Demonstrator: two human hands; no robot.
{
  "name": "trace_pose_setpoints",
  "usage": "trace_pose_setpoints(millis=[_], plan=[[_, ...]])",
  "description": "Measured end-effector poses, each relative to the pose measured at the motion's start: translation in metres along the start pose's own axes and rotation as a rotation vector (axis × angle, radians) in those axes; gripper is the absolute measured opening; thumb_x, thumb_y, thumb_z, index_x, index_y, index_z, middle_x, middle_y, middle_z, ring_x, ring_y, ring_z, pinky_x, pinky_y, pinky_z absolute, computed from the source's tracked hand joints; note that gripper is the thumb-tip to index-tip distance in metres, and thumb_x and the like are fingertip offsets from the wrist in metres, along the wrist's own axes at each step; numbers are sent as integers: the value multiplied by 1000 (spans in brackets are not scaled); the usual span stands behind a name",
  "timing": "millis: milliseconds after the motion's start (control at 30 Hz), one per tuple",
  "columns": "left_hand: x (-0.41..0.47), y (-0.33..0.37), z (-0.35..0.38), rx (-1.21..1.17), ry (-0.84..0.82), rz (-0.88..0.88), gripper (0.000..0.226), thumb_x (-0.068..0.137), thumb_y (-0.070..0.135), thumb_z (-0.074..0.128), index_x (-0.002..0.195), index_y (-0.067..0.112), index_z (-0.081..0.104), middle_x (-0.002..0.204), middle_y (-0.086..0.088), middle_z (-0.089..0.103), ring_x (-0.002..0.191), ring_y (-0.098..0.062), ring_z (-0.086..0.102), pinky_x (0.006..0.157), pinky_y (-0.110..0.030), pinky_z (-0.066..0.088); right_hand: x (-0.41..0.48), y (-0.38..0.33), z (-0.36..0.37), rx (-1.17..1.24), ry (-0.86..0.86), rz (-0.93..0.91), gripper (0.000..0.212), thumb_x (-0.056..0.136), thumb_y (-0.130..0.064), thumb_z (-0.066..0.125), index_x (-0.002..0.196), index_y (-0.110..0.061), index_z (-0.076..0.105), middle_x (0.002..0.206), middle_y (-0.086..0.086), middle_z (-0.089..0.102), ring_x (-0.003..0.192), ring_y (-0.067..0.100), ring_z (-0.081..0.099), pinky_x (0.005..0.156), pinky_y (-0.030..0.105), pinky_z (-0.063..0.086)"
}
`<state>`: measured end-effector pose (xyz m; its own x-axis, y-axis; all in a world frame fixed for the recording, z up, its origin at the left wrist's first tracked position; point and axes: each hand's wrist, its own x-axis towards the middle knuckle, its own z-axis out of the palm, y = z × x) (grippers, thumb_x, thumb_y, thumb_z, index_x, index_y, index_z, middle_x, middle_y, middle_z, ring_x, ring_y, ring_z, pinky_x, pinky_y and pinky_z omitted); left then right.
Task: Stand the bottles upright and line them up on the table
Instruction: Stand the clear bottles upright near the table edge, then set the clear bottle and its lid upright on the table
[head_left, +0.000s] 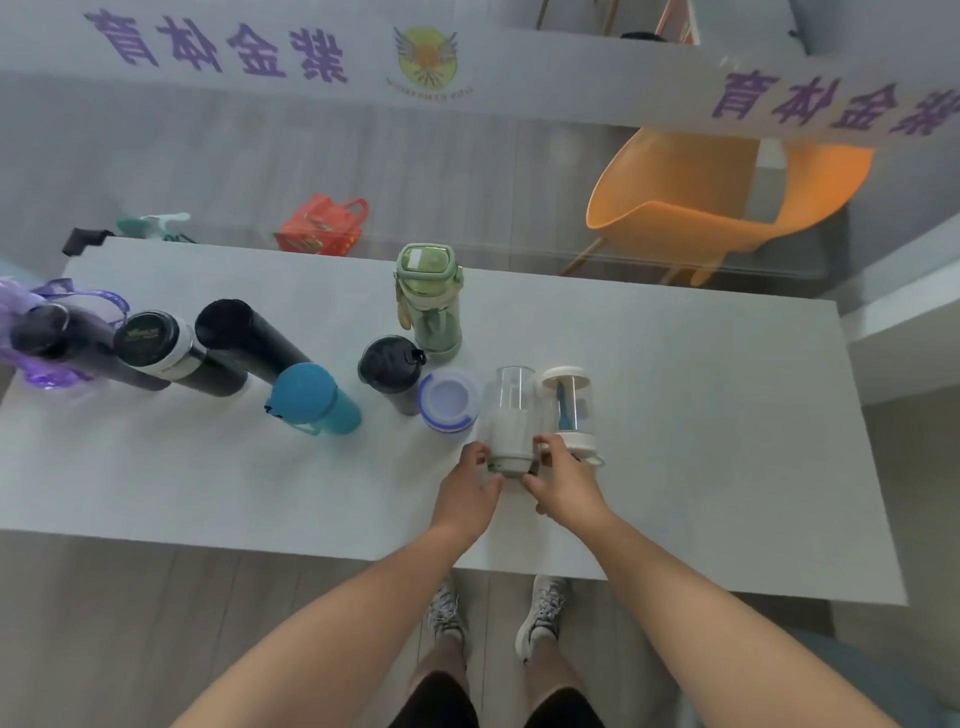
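On the white table (675, 415) a clear bottle with a white inner part (508, 415) lies with its grey cap end toward me. My left hand (470, 486) and my right hand (563, 480) both grip that cap end from either side. Right beside it lies a clear bottle with cream ends (569, 405). To the left stand a white-and-blue lidded bottle (449, 400), a black tumbler (390, 371), a teal bottle (311, 397) and a green bottle (430, 301). Further left stand three dark flasks (244, 338), (166, 353), (57, 338).
A purple bag (31, 322) sits at the table's left end around the leftmost flask. Behind the table are a red bag (322, 226) on the floor and an orange chair (717, 197). The near table edge runs just in front of my shoes.
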<state>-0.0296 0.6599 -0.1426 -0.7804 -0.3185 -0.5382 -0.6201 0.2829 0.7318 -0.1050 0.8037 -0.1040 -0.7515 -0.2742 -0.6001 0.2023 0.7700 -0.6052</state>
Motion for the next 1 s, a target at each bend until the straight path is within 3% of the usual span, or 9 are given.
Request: trace_pose_setpoints(millis=[67, 200, 367, 500, 600, 733, 867, 1000], plan=[[-3, 2, 2, 17, 44, 4, 31, 90, 24, 61, 113, 35, 43, 120, 6, 60, 92, -23, 64, 85, -42, 53, 0, 3, -3, 73, -19, 14, 57, 88, -17, 70, 137, -26, 45, 124, 0, 57, 84, 22, 65, 49, 19, 53], [-28, 14, 1, 17, 125, 4, 30, 89, 28, 65, 109, 36, 44, 112, 10, 59, 92, -15, 59, 76, -30, 46, -15, 5, -18, 150, -96, 50, 50, 88, -21, 73, 132, -25, 49, 114, 4, 61, 71, 23, 67, 54, 28, 57], [-63, 37, -6, 67, 223, 71, 31, 90, 28, 65, 115, 30, 47, 108, 5, 58, 79, -14, 59, 73, -30, 50, -35, -6, -48, 161, -213, 10, 40, 91, -37, 67, 127, -27, 51, 105, 8, 66, 63, 20, 68, 60, 30, 56], [-74, 56, -13, 110, 269, 175, 30, 90, 26, 67, 113, 31, 49, 105, 6, 58, 70, -12, 55, 68, -23, 44, -40, -17, -69, 236, -222, -16, 37, 96, -37, 62, 126, -17, 57, 99, 15, 69, 60, 21, 63, 61, 34, 54], [-73, 70, -15, 213, 281, 278, 32, 92, 24, 64, 122, 29, 54, 119, 6, 56, 77, -10, 53, 74, -23, 46, -36, -26, -76, 314, -193, 15, 36, 96, -28, 63, 128, -12, 57, 93, 13, 67, 57, 20, 59, 60, 34, 51], [-69, 82, -16, 373, 284, 306, 35, 95, 22, 56, 129, 28, 54, 144, 0, 40, 112, -19, 57, 85, -37, 55, -26, -39, -82, 375, -167, -10, 38, 96, -21, 63, 133, -15, 54, 103, 18, 66, 58, 21, 61, 55, 34, 49], [-67, 87, -16, 523, 293, 284, 37, 94, 24, 51, 128, 37, 45, 141, 0, 38, 108, -26, 56, 72, -43, 57, -17, -39, -88, 353, -161, -12, 30, 94, -13, 62, 124, -12, 57, 95, 15, 63, 52, 24, 60, 53, 42, 50], [-69, 87, -10, 596, 336, 277, 40, 89, 22, 56, 126, 32, 46, 141, -6, 38, 108, -27, 55, 70, -35, 55, -9, -26, -97, 340, -91, 16, 28, 93, -8, 61, 120, -1, 63, 95, 13, 69, 51, 18, 60, 54, 31, 52]])
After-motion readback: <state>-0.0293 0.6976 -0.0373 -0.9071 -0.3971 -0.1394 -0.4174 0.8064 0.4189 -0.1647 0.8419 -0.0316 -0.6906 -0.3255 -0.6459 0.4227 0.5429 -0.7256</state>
